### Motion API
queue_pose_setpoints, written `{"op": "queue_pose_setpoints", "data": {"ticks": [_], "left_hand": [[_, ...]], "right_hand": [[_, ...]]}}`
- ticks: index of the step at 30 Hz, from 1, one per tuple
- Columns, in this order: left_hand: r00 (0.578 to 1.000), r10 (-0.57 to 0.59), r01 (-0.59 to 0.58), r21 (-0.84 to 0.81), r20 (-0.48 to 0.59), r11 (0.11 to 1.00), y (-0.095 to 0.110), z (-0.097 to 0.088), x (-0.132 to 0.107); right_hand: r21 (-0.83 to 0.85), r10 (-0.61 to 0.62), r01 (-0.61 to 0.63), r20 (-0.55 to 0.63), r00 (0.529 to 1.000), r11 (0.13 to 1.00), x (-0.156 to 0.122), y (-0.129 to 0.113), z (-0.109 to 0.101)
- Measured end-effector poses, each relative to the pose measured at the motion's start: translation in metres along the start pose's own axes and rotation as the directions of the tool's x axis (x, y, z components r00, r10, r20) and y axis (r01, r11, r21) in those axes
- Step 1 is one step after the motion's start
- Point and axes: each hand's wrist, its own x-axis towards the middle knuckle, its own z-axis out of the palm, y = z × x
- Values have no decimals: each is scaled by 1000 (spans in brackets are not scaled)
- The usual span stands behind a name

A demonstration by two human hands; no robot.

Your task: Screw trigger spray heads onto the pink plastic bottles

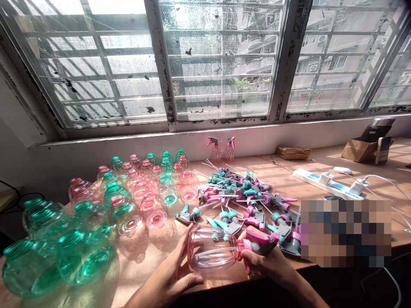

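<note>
A clear pink spray bottle [210,252] lies sideways between my hands at the table's front edge. My left hand [180,269] is curled round its base, thumb below and fingers behind. At the neck, my right hand [261,262] grips the pink-and-grey trigger sprayer [257,245], which sits on the bottle's mouth with its tube inside. Whether it is fully tightened, I cannot tell. Just beyond lies a heap of loose trigger sprayers [237,188] in pink, teal and grey. A single teal-and-grey sprayer [188,214] rests apart, left of the heap.
Several open green bottles [85,256] and pink bottles [153,211] stand on the left. Two pink bottles with sprayers [215,152] stand by the wall. Rightward are a white power strip [327,184], cables, a flat brown box [293,152] and a cardboard holder [356,149].
</note>
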Motion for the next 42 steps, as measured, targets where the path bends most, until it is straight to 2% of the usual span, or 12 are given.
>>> {"op": "queue_pose_setpoints", "data": {"ticks": [3, 6, 10, 15, 18, 25, 33, 38, 42], "left_hand": [[999, -5, 6, -36, 35, 999, 2, 0, 0], [999, -32, 32, -25, 4, 999, 2, 2, 0], [995, -94, 93, -59, -13, 994, 0, 4, 0], [998, -51, 45, -187, -27, 981, 4, 7, 0], [1000, -7, 5, -155, -13, 988, 5, 7, 1], [1000, 10, -11, -26, -21, 1000, -1, 4, 2], [998, -54, 54, -75, 15, 996, 10, -1, 0], [995, -84, 86, 28, -44, 996, 7, 3, -1], [996, -87, 87, -20, -12, 996, 6, 2, -1]], "right_hand": [[-10, -25, 25, 3, 1000, 1000, 0, 2, -1], [-15, -62, 63, 21, 998, 998, 1, 2, -2], [-27, -40, 40, 30, 999, 999, 1, 0, -1], [-7, -28, 29, 33, 999, 1000, 2, -5, 1], [-11, -14, 15, 46, 999, 1000, 2, -6, 1], [-48, 0, 5, 100, 995, 999, 2, -5, -3], [-21, 4, -3, 79, 997, 1000, 0, -5, -1], [95, 9, -13, 37, 999, 995, -1, -6, 0], [47, 10, -13, 58, 998, 999, -1, -6, 0]]}}
